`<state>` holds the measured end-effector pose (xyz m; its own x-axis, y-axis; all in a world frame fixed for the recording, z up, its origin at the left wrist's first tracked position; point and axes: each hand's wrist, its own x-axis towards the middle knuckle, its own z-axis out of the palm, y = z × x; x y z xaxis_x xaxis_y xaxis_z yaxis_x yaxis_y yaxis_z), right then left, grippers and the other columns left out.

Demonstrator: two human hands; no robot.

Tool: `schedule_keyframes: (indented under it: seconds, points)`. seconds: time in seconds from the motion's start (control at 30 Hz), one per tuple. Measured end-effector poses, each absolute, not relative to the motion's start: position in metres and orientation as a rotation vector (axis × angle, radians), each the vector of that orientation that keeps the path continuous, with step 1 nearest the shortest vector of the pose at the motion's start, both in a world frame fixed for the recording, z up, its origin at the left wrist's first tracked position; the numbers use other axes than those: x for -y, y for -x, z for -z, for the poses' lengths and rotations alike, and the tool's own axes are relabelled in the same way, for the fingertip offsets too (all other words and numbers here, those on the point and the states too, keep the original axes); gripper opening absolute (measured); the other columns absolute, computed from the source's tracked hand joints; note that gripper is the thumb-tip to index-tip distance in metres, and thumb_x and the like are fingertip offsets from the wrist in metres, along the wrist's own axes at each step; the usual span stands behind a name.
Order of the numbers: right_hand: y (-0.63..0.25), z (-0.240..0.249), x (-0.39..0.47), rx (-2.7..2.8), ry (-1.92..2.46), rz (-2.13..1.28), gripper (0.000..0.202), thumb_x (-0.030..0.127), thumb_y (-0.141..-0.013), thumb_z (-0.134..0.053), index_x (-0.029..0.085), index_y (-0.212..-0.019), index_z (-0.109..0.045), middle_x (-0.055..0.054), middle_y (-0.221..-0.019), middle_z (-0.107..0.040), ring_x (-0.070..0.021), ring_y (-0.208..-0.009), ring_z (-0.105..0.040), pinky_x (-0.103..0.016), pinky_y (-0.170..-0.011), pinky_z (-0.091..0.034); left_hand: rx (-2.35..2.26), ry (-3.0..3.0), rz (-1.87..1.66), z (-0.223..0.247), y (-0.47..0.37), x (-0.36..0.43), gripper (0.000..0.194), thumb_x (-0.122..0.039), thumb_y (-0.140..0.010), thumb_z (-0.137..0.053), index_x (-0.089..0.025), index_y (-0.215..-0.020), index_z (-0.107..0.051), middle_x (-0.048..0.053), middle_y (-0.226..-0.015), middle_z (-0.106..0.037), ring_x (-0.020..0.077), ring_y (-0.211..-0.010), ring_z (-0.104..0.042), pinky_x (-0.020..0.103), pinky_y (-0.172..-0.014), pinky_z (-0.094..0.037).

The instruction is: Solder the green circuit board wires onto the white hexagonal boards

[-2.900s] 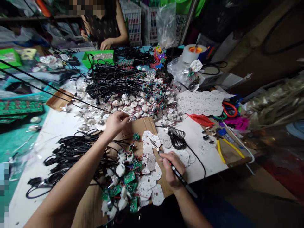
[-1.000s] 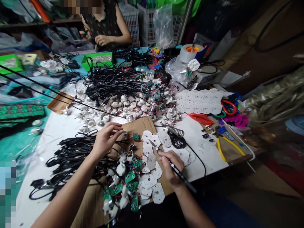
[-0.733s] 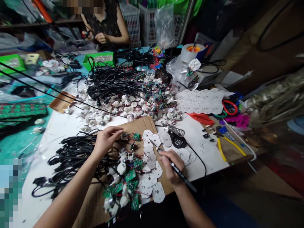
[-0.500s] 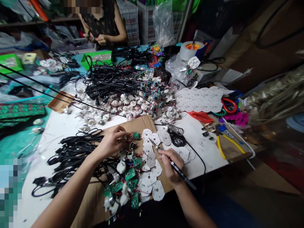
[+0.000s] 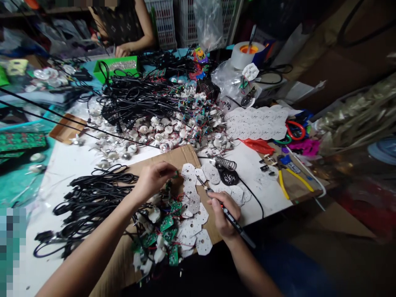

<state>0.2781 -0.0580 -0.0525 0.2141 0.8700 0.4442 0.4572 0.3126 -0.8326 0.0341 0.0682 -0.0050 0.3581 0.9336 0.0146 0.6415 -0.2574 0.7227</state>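
My left hand (image 5: 157,177) is closed in a pinch beside the top of a row of white octagonal boards (image 5: 192,194). A sliver of a small green circuit board (image 5: 176,174) shows at its fingertips, the rest hidden. In my right hand (image 5: 225,212) is a black soldering iron (image 5: 235,225), gripped like a pen. Its tip points up and left, over a white board (image 5: 200,176) at the row's upper right; I cannot tell whether it touches. Below my left hand lie green circuit boards (image 5: 167,223) with wires and white plastic parts (image 5: 154,214).
Bundled black cables (image 5: 95,202) lie left on cardboard (image 5: 163,159). A coiled iron stand (image 5: 225,164), yellow-handled pliers (image 5: 291,181) and a sheet of white boards (image 5: 256,123) are at right. Heaped parts (image 5: 163,132) fill the back. A co-worker's hand (image 5: 123,49) is beyond, near a green bin (image 5: 116,68).
My left hand has moved right, nearer the white boards, and the green board at its fingertips now shows less. The iron stays near the same white board. The view has shifted slightly.
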Motion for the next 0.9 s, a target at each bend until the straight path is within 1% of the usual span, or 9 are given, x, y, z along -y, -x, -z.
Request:
schedule_keyframes:
  seconds: [0.1,0.2,0.27,0.37,0.57,0.73,0.9]
  points:
    - [-0.277,0.052,0.059,1.442,1.302,-0.417,0.021,0.018,-0.099,-0.055,0.022,-0.105,-0.074,-0.003,-0.078,-0.077,-0.0195,-0.071,-0.072,-0.036,-0.071,-0.058,-1.375,-2.012,-0.430,0.013,-0.050,-0.068,0.013,-0.028,-0.088,-0.070,-0.021,-0.098,-0.075,0.002,-0.086,-0.080,0.0171,-0.074,-0.072,0.026,-0.067,-0.051]
    - [-0.277,0.053,0.060,1.445,1.321,-0.415,0.020,0.019,-0.100,-0.055,0.022,-0.105,-0.074,-0.003,-0.079,-0.078,-0.0204,-0.074,-0.074,-0.036,-0.070,-0.058,-1.409,-2.112,-0.261,0.012,-0.057,-0.067,0.008,-0.027,-0.089,-0.072,-0.021,-0.094,-0.076,0.002,-0.086,-0.079,0.0183,-0.075,-0.072,0.027,-0.068,-0.050]
    - [-0.277,0.053,0.061,1.441,1.325,-0.432,0.020,0.018,-0.099,-0.055,0.022,-0.106,-0.074,-0.003,-0.080,-0.078,-0.0203,-0.074,-0.074,-0.036,-0.070,-0.058,-1.369,-2.193,-0.203,0.010,-0.058,-0.066,0.007,-0.024,-0.090,-0.072,-0.022,-0.091,-0.078,0.003,-0.088,-0.079,0.0194,-0.080,-0.072,0.028,-0.072,-0.050]
    - [-0.276,0.052,0.061,1.444,1.307,-0.465,0.021,0.016,-0.099,-0.055,0.022,-0.107,-0.074,-0.003,-0.082,-0.078,-0.0195,-0.072,-0.073,-0.036,-0.073,-0.058,-1.303,-2.287,-0.214,0.010,-0.057,-0.066,0.009,-0.022,-0.092,-0.069,-0.021,-0.091,-0.078,0.005,-0.090,-0.078,0.0205,-0.086,-0.071,0.030,-0.078,-0.051]
    - [-0.270,0.049,0.056,1.477,1.259,-0.528,0.020,0.015,-0.097,-0.057,0.022,-0.106,-0.073,-0.003,-0.082,-0.078,-0.0182,-0.069,-0.069,-0.034,-0.068,-0.056,-1.372,-2.401,-0.164,0.020,-0.060,-0.063,0.014,-0.024,-0.092,-0.067,-0.018,-0.086,-0.077,0.007,-0.083,-0.074,0.0219,-0.082,-0.066,0.032,-0.075,-0.048]
    - [-0.268,0.049,0.053,1.488,1.285,-0.550,0.020,0.016,-0.097,-0.056,0.022,-0.104,-0.074,-0.003,-0.078,-0.078,-0.0196,-0.072,-0.072,-0.035,-0.070,-0.056,-1.432,-2.434,-0.136,0.025,-0.064,-0.062,0.016,-0.022,-0.091,-0.064,-0.017,-0.081,-0.075,0.008,-0.081,-0.073,0.0226,-0.082,-0.065,0.034,-0.076,-0.047]
    - [-0.268,0.050,0.052,1.498,1.299,-0.582,0.020,0.018,-0.098,-0.055,0.022,-0.104,-0.074,-0.002,-0.076,-0.078,-0.0194,-0.071,-0.072,-0.036,-0.074,-0.058,-1.438,-2.429,-0.145,0.025,-0.066,-0.062,0.017,-0.022,-0.090,-0.063,-0.017,-0.077,-0.073,0.007,-0.080,-0.072,0.0220,-0.080,-0.064,0.034,-0.077,-0.047]
